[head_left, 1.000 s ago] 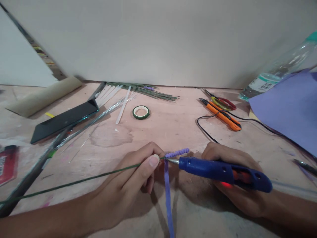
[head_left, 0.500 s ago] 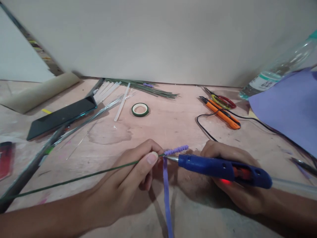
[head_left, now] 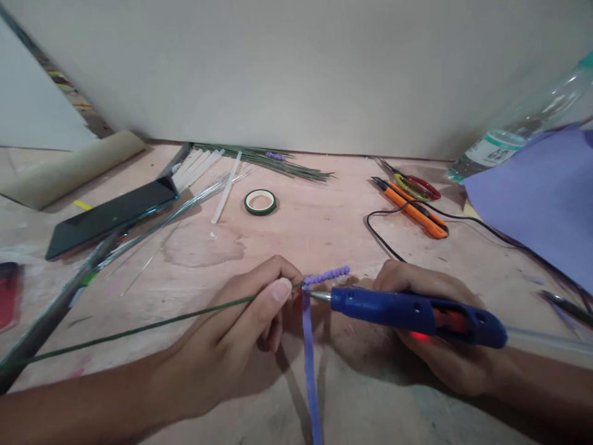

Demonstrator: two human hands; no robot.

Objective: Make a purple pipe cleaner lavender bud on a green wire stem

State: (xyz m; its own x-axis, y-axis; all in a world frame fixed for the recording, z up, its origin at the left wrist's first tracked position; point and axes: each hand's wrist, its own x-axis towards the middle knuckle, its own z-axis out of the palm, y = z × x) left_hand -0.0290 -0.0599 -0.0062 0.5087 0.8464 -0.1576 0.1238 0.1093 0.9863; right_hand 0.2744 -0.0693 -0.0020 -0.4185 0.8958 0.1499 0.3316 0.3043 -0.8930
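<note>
Between thumb and fingers, my left hand (head_left: 250,315) pinches a thin green stem (head_left: 152,322) that runs off to the lower left. Beyond the fingertips, a purple curled flower spike (head_left: 328,275) covers the stem's tip. From its base a purple strip (head_left: 309,371) hangs straight down. My right hand (head_left: 430,327) is wrapped round a blue hot glue gun (head_left: 384,307), whose red light glows. Its metal nozzle (head_left: 319,296) points left, at or very near the top of the strip; exact contact cannot be made out. A clear glue stick (head_left: 546,339) sticks out of the gun's rear.
Green tape (head_left: 260,203), green stems (head_left: 296,167) and white glue sticks (head_left: 227,185) lie behind my hands. A dark phone-like slab (head_left: 111,216) and cardboard tube (head_left: 78,170) are left. Right are an orange cutter (head_left: 414,210), scissors (head_left: 417,186), a bottle (head_left: 500,145) and purple sheet (head_left: 532,191).
The whole view has shifted slightly. Both hands keep their holds, and the nozzle stays by the base of the purple spike.
</note>
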